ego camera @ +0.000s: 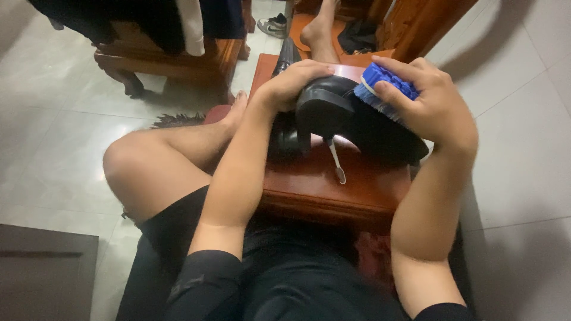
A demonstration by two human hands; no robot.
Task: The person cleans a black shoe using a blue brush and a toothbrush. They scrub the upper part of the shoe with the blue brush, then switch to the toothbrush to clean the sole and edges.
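The left hand (291, 83), at upper centre of the frame, lies over the top of a black leather shoe (345, 119), its fingers wrapped down over the upper and clamped on it to hold it steady. The shoe rests heel toward the camera on a small reddish wooden bench (315, 184) at the centre of the frame, with its toe end pointing to the right. The right hand (434, 107), at upper right, grips a blue brush (383, 83); its fingers are closed around the brush block, and the bristles touch the shoe's side. A toothbrush (336, 160) with a white handle lies on the bench just beside the heel, its head pointing toward the camera. A bare knee (134, 163) occupies the left of the frame, and a bare foot (315, 30) rests at the bench's far end. A sports shoe (273, 27) lies on the tiled floor (53, 89) at upper centre. Risk assessment: the shoe is held by one hand only and sits near the bench's right edge; a hard sideways stroke could, in all likelihood, twist it out of the grip or push it off the bench. The toothbrush lies loose near the front edge and could be knocked to the floor if the heel shifts.
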